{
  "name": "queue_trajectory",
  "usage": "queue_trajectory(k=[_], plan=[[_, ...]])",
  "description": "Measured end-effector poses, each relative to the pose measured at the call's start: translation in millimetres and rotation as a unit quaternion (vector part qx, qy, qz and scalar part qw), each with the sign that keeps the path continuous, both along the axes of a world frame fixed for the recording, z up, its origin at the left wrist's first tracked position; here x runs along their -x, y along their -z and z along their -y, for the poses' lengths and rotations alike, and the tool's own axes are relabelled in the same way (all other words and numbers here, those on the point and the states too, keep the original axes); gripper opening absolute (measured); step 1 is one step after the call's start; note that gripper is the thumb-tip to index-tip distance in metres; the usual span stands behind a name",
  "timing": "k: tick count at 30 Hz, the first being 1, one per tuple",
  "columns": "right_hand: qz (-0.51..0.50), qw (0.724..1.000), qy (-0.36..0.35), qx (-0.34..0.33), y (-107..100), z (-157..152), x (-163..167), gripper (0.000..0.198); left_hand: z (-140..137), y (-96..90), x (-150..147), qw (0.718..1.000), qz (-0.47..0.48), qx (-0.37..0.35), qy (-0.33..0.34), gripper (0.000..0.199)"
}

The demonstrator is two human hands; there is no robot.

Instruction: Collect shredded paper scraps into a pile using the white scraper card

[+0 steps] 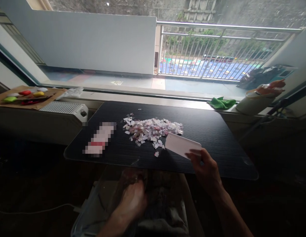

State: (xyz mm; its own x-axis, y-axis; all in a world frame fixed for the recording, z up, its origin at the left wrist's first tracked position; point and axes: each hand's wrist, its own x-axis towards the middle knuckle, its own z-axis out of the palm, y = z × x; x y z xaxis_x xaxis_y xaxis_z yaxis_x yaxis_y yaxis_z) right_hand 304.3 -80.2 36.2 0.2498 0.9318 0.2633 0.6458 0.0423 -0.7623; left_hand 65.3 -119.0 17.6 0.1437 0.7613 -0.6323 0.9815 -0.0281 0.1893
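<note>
My right hand [204,163] pinches the near right end of a white card [182,144], with rounded corners and a small hole at its far end. The card is held tilted over the black table [217,138], its far end close to a heap of small cut paper pieces [153,130]. Below the table's front edge, my left hand [134,192] is closed in shadow. Something clear and shiny shows by its fingers, but I cannot make out what it is. A pixelated strip [100,140] lies on the table's left side.
A clear plastic bin [80,223] stands low on the left, below the table. A white radiator [66,108] is left of the table, near cardboard [46,103] with coloured items. On the sill are a green cloth [222,103] and a pale container [253,102].
</note>
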Motion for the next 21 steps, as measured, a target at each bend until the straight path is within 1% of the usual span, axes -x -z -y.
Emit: queue_trajectory(k=[3, 7, 11, 14, 17, 21], plan=[[-0.005, 1.000, 0.017, 0.006, -1.6, 1.9, -1.5, 0.021, 0.1, 5.8, 1.2, 1.000, -0.009, -0.003, 0.013, 0.024], [-0.021, 1.000, 0.018, -0.004, -4.8, 1.3, 6.2, 0.022, 0.4, 12.3, 1.8, 0.999, -0.013, -0.024, 0.018, 0.024], [-0.019, 1.000, 0.012, 0.007, -8.4, 2.3, 7.0, 0.021, 0.8, 11.2, 2.2, 1.000, -0.009, -0.025, 0.016, 0.024], [0.011, 0.999, 0.035, 0.007, -11.8, 4.3, -0.1, 0.020, 0.3, 8.1, 1.8, 1.000, -0.008, -0.022, 0.013, 0.023], [0.016, 0.999, 0.048, -0.004, -12.3, 1.4, -4.8, 0.020, -0.7, 7.9, 0.7, 1.000, -0.017, -0.006, 0.013, 0.023], [-0.003, 1.000, 0.028, -0.005, -10.5, -5.0, -5.3, 0.022, -0.5, 10.4, 0.6, 1.000, -0.017, -0.014, 0.016, 0.022]])
